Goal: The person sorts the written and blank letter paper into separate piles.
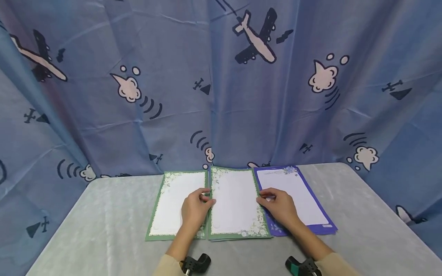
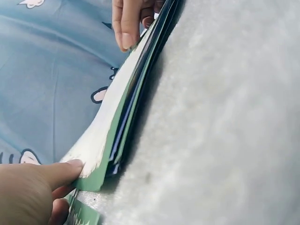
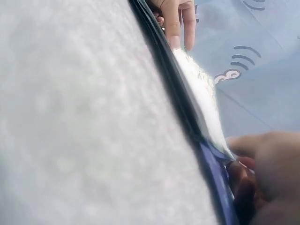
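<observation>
In the head view a green-bordered sheet of paper (image 1: 233, 203) with a floral edge lies at the middle of the table. My left hand (image 1: 196, 209) pinches its left edge, thumb on top. At the right edge, my right hand (image 1: 277, 205) pinches the same sheet between thumb and fingers. The left wrist view shows several layered green and purple sheet edges (image 2: 123, 126) beneath it. Another green-bordered sheet (image 1: 172, 207) lies to the left, partly covered by my left hand. To the right a purple-bordered sheet (image 1: 293, 195) lies under my right forearm.
The table (image 1: 114, 230) has a pale grey, soft-looking cover. Behind its far edge hangs a blue curtain (image 1: 172, 96) printed with planes and clouds. Dark wrist devices (image 1: 196, 264) sit on both wrists near the table's front.
</observation>
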A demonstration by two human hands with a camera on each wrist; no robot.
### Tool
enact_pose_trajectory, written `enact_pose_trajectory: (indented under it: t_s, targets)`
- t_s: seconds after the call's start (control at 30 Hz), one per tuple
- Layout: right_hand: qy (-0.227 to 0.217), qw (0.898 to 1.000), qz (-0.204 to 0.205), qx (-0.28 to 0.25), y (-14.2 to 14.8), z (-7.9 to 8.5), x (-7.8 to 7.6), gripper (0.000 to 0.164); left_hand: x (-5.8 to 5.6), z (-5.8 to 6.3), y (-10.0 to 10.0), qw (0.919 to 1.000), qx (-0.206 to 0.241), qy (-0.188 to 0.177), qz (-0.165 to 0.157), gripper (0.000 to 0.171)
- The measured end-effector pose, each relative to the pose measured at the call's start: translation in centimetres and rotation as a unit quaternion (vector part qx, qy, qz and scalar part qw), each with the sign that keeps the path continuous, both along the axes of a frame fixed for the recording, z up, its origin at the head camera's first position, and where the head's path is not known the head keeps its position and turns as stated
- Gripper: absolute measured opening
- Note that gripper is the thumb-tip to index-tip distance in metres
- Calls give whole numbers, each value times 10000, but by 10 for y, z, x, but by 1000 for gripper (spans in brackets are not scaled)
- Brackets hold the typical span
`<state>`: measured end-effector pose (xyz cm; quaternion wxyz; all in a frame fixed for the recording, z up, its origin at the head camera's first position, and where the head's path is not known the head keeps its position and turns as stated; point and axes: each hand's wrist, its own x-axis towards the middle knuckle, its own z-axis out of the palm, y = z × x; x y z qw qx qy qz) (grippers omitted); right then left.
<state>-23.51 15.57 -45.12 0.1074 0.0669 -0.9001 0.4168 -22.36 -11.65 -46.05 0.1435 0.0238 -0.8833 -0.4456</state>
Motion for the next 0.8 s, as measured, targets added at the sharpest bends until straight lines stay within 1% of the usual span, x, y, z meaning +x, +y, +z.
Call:
enact_pose_trajectory:
  t_s: [0.1,0.2,0.37,0.53,0.67,0.8]
  targets:
    - [38,9999,2,-106,-1,-1,1,20,1,1,-1,10000,72,-37,22,31]
    - [107,9997,3,-237,-1,-2,1,17,0,1,-2,9999,94,-53,32,33]
    - [-92,9990,-165,-395,1,-3,2,13,1,0,-2,9999,63,-105,-37,32]
    - [-127,9987,-209,-439,0,-2,2,12,1,-1,-2,9998,-168,-26,-78,30]
    - [-180,9983,-190,-515,-2,0,2,13,0,-2,-2,9994,-351,33,-33,36]
    - [-273,9965,-180,-771,-1,-1,2,15,-2,-4,-1,9980,-620,128,-3,44]
